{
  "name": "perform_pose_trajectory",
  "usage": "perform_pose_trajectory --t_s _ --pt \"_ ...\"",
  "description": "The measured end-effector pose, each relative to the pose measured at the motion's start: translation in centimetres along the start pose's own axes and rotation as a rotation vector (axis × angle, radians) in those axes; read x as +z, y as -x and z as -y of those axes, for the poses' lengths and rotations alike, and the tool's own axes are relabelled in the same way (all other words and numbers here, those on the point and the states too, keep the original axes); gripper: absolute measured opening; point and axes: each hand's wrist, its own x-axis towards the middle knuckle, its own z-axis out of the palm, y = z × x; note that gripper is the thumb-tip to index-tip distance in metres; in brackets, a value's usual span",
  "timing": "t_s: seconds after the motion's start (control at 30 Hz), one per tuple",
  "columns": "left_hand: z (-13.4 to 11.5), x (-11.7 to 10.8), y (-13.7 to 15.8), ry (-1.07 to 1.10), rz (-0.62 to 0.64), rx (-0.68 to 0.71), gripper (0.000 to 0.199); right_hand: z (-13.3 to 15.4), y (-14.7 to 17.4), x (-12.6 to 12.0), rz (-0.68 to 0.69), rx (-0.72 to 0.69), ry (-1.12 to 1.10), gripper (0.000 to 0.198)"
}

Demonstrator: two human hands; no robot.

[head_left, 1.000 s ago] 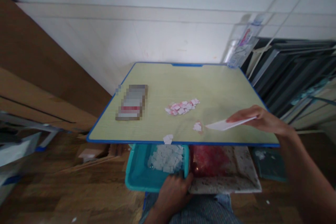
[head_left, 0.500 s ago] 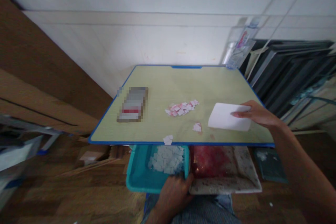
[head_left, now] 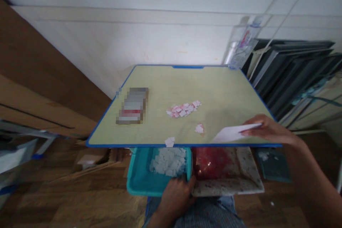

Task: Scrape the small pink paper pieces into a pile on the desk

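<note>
My right hand (head_left: 263,128) pinches a white card (head_left: 231,132) between thumb and fingers, tilted low over the front right of the table (head_left: 221,85). Left of the card lies a small clump of paper squares (head_left: 199,128). A larger pile of pink-stained paper squares (head_left: 183,109) is near the table's middle, and a few more squares (head_left: 170,141) rest at the front edge. My left hand (head_left: 177,192) is closed over the near rim of the teal tray (head_left: 144,189), where it meets a stained white tray (head_left: 229,189); its fingertips are hidden.
White squares (head_left: 169,160) fill part of the teal tray, and red wet matter (head_left: 213,164) covers the white one's floor. A pixelated flat object (head_left: 133,106) lies on the table's left. A clear bottle (head_left: 244,48) stands at the back right corner, near dark panels (head_left: 291,64).
My right hand has brought the card slightly down and right and tipped it, so it shows more edge-on. My left hand stays at the tray rim.
</note>
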Motion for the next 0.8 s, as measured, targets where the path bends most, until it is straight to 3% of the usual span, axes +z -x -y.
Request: perform_pose_trajectory --t_s 0.1,0.2,0.37,0.53,0.7,0.8 --pt "0.1 0.3 -0.1 0.020 -0.015 0.018 0.038 1.1 0.3 0.3 -0.007 -0.067 0.067 0.023" --pt "0.2 0.4 -0.1 0.018 -0.009 0.004 0.035 2.2 -0.5 0.8 -0.120 -0.103 0.121 0.025" --pt "0.2 0.3 -0.1 0.025 -0.010 0.014 0.035 3.2 -1.5 0.9 -0.001 -0.227 0.147 0.028" --pt "0.2 0.2 -0.1 0.028 0.009 0.025 0.040 3.6 -1.2 0.5 -0.137 -0.176 0.211 0.024" --pt "0.3 0.3 -0.2 0.029 0.009 0.042 0.043 4.3 -1.7 1.2 -0.042 -0.264 0.218 0.022" --pt "0.3 0.4 -0.2 0.027 -0.004 0.043 0.047 4.5 -1.9 1.5 -0.075 -0.246 0.228 0.021"
